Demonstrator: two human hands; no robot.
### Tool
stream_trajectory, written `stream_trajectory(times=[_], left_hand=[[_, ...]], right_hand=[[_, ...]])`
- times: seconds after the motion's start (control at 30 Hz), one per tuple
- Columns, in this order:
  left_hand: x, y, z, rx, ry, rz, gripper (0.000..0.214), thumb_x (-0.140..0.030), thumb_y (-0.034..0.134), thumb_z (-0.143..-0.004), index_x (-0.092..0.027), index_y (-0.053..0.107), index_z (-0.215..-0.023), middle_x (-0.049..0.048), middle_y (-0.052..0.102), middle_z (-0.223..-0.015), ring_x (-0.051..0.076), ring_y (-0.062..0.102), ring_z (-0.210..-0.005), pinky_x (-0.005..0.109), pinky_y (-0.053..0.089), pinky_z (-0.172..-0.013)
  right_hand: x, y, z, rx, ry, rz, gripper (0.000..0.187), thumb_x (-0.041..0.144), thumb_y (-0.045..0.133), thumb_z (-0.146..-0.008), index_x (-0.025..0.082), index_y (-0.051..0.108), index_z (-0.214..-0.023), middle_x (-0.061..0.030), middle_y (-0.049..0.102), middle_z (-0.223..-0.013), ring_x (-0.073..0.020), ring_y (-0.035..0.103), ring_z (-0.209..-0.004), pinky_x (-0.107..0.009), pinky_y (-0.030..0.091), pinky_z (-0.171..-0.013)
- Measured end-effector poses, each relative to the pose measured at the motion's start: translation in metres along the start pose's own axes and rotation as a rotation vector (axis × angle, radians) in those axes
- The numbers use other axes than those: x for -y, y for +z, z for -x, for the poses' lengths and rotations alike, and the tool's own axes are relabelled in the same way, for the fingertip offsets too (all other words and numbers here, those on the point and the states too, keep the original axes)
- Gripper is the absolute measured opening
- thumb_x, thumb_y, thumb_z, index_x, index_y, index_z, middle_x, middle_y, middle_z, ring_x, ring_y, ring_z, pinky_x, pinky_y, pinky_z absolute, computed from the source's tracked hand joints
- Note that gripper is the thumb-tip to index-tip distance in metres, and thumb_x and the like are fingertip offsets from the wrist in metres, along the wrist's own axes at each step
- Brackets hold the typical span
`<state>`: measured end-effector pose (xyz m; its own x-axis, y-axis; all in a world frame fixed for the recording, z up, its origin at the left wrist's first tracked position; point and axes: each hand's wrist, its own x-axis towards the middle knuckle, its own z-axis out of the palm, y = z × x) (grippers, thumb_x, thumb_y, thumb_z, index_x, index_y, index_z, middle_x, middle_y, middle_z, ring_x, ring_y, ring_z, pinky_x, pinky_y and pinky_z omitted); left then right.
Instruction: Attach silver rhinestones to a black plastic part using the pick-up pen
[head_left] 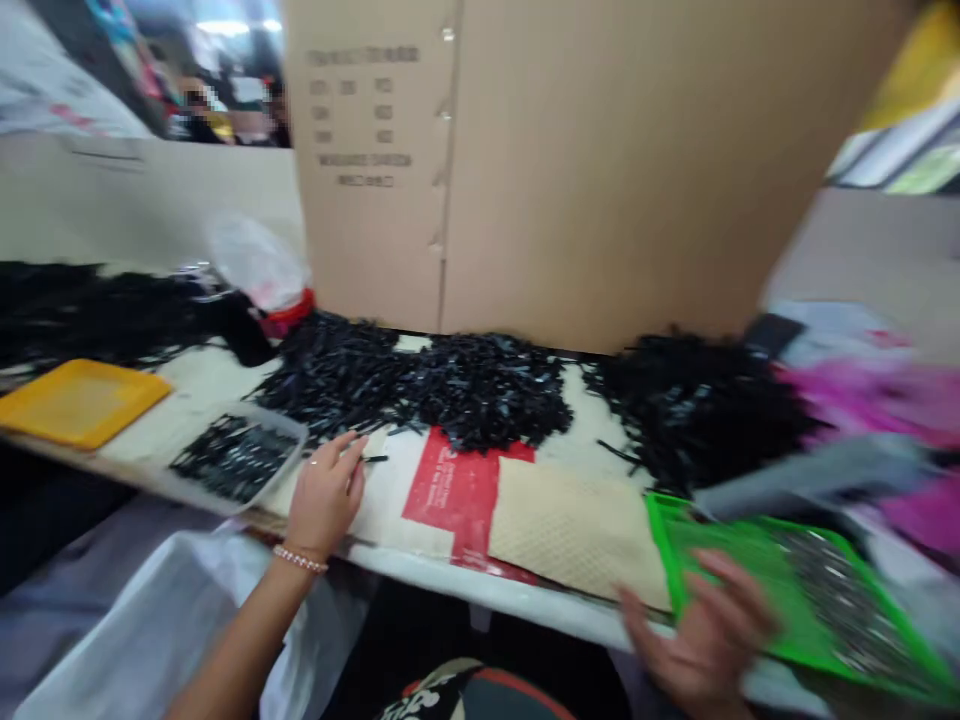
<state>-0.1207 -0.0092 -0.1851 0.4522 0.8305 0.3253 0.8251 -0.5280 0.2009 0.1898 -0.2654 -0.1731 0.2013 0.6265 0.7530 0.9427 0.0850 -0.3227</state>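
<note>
Nearest you, a white plastic sheet (150, 630) hangs below the near edge of the surface (487, 605) on the left. Your left hand (324, 497), with a beaded bracelet (300, 559) at the wrist, rests by that edge, its fingers (346, 455) drawn together and seeming to pinch a thin black piece (375, 459). At the near right, your blurred right hand (697, 635) has its fingers (720, 590) spread at the near edge of a green tray (750, 570), which carries a band of small silvery pieces (847, 600).

Between your hands lie a red-and-white printed sheet (465, 490) and a beige quilted mat (577, 535). Left of them, a clear plastic tray (289, 430) holds a smaller lot of black pieces (234, 458), and a yellow tray (82, 402) sits farther left.

Beyond, loose black pieces (487, 390) spread in large heaps across the far side of the surface, with a dark mass (90, 310) at far left. A cardboard box (525, 150) stands behind them.

Judging by how things lie, only the lots in the two trays look gathered; most of the black pieces remain heaped and loose.
</note>
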Motion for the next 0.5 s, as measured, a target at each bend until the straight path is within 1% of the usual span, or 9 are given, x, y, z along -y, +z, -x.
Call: stream_trajectory(times=[0.03,0.1,0.17,0.23,0.3,0.37,0.43,0.5], left_hand=[[-0.011,0.012,-0.008,0.038,0.020,-0.043,0.043,-0.022,0.037,-0.087,-0.013,0.060,-0.123,0.0169,0.056,-0.132,0.027,0.052,-0.121,0.039,0.037,-0.104],[-0.026,0.030,-0.022,0.120,0.037,-0.139,0.048,-0.018,0.037,-0.085,-0.011,0.055,-0.129,0.0182,0.049,-0.140,0.030,0.046,-0.129,0.043,0.033,-0.108],[-0.032,0.043,-0.032,0.206,0.046,-0.186,0.049,-0.016,0.035,-0.085,-0.011,0.054,-0.130,0.0178,0.051,-0.139,0.031,0.048,-0.128,0.046,0.032,-0.108],[-0.030,0.049,-0.037,0.258,0.057,-0.179,0.048,-0.017,0.032,-0.087,-0.011,0.055,-0.130,0.0169,0.055,-0.136,0.030,0.054,-0.121,0.046,0.034,-0.106],[-0.026,0.051,-0.036,0.253,0.054,-0.151,0.048,-0.017,0.031,-0.088,-0.011,0.056,-0.128,0.0166,0.058,-0.132,0.030,0.058,-0.115,0.047,0.036,-0.105],[-0.022,0.049,-0.033,0.211,0.025,-0.106,0.046,-0.018,0.032,-0.089,-0.010,0.057,-0.127,0.0168,0.061,-0.128,0.029,0.059,-0.112,0.044,0.038,-0.103],[-0.018,0.047,-0.031,0.159,-0.010,-0.043,0.045,-0.020,0.035,-0.089,-0.009,0.056,-0.127,0.0163,0.061,-0.127,0.027,0.058,-0.114,0.038,0.041,-0.100],[-0.015,0.045,-0.032,0.132,-0.055,0.008,0.043,-0.022,0.038,-0.090,-0.010,0.056,-0.126,0.0155,0.061,-0.126,0.026,0.057,-0.114,0.035,0.042,-0.098]], right_hand=[[0.004,0.003,0.000,-0.023,-0.053,0.054,0.057,0.021,0.067,-0.083,0.034,0.040,-0.131,-0.0066,0.045,-0.113,-0.0280,0.049,-0.107,-0.049,0.048,-0.090],[0.003,0.016,-0.009,0.119,-0.054,0.091,0.045,0.022,0.061,-0.087,0.029,0.044,-0.127,-0.0090,0.046,-0.116,-0.0284,0.048,-0.110,-0.049,0.045,-0.094],[-0.011,0.030,-0.027,0.276,0.010,0.147,0.039,0.025,0.055,-0.090,0.025,0.045,-0.128,-0.0109,0.047,-0.122,-0.0286,0.047,-0.116,-0.049,0.042,-0.099],[-0.033,0.041,-0.049,0.416,0.089,0.260,0.039,0.022,0.053,-0.090,0.021,0.047,-0.129,-0.0123,0.048,-0.126,-0.0279,0.046,-0.118,-0.045,0.041,-0.102],[-0.055,0.048,-0.071,0.597,0.197,0.434,0.040,0.017,0.050,-0.090,0.017,0.049,-0.130,-0.0126,0.050,-0.129,-0.0255,0.047,-0.119,-0.037,0.040,-0.102],[-0.072,0.056,-0.090,0.784,0.292,0.598,0.038,0.011,0.046,-0.090,0.015,0.054,-0.127,-0.0134,0.056,-0.125,-0.0242,0.050,-0.117,-0.032,0.042,-0.098],[-0.084,0.064,-0.104,0.910,0.329,0.676,0.035,0.005,0.043,-0.087,0.013,0.064,-0.115,-0.0163,0.064,-0.113,-0.0267,0.058,-0.107,-0.033,0.048,-0.087],[-0.094,0.070,-0.111,0.985,0.333,0.691,0.035,-0.001,0.041,-0.083,0.010,0.070,-0.101,-0.0194,0.067,-0.102,-0.0300,0.064,-0.096,-0.036,0.050,-0.075]])
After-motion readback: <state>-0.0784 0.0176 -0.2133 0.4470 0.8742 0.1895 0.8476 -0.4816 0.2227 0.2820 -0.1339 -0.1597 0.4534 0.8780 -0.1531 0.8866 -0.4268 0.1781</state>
